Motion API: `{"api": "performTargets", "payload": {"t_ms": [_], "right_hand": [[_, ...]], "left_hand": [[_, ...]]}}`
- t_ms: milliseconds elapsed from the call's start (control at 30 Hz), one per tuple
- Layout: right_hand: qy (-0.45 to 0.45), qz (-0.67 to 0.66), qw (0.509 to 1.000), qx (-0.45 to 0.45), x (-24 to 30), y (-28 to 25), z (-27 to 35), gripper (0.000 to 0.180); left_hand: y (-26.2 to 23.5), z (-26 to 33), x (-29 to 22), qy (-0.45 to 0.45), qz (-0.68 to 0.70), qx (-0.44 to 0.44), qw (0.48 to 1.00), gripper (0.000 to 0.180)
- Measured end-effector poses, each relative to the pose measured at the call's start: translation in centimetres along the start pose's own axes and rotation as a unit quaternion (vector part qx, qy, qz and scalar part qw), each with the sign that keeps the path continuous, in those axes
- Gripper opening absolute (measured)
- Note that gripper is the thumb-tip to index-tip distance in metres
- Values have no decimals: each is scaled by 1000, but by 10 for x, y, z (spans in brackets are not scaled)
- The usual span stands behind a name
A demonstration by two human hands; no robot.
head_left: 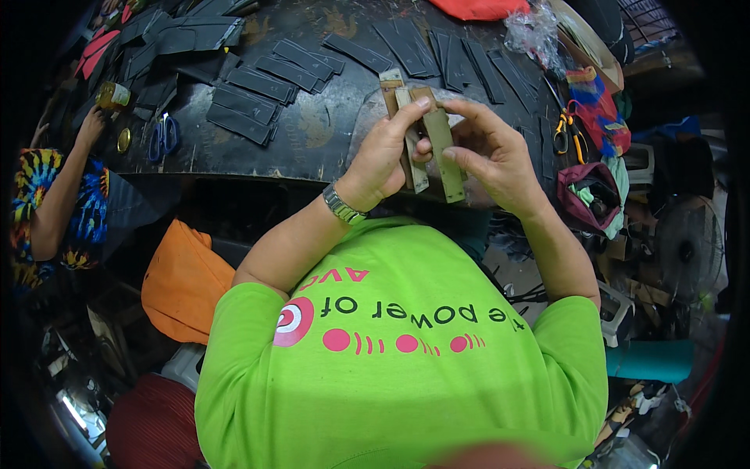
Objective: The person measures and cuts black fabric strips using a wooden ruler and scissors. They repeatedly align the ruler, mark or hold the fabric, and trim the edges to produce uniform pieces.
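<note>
Several flat, narrow strips are bunched between my hands over the near edge of the dark table; their material is hard to tell. My left hand [376, 160], a watch on its wrist, grips a pale strip [419, 170] and a brownish strip behind it, the thumb across their upper part. The thumb and fingers of my right hand [496, 156] close on an olive strip [444, 152] with small dark holes at its lower end. A rounded grey board [363, 129] lies under the strips on the table.
Beyond lie rows of black strips [246, 109] and larger black pieces [195, 35]. Blue-handled scissors [162, 139] are at the left, orange-handled cutters [569, 137] at the right. A co-worker's hand [91, 123] is near a yellowish jar [113, 95]. A maroon pouch [578, 184] sits right.
</note>
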State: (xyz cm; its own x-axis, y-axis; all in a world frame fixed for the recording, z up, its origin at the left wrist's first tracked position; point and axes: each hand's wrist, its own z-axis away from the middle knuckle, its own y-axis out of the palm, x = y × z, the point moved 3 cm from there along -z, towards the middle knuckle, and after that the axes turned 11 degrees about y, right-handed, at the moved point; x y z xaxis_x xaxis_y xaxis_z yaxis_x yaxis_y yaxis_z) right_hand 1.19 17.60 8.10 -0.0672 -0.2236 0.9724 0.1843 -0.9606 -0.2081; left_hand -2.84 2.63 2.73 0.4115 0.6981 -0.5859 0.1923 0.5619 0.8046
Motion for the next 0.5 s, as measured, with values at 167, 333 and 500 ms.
{"api": "performTargets", "payload": {"t_ms": [167,333,500], "right_hand": [[-116,130,982,-66,20,-16,3,21],[-146,12,982,-116,28,-47,32,19],[-91,278,954,-65,-12,-42,52,24]], "left_hand": [[-1,-1,1,11,-54,-21,998,16],[-28,-6,-33,109,-43,-76,990,19],[-45,5,-56,138,-24,-96,986,21]]}}
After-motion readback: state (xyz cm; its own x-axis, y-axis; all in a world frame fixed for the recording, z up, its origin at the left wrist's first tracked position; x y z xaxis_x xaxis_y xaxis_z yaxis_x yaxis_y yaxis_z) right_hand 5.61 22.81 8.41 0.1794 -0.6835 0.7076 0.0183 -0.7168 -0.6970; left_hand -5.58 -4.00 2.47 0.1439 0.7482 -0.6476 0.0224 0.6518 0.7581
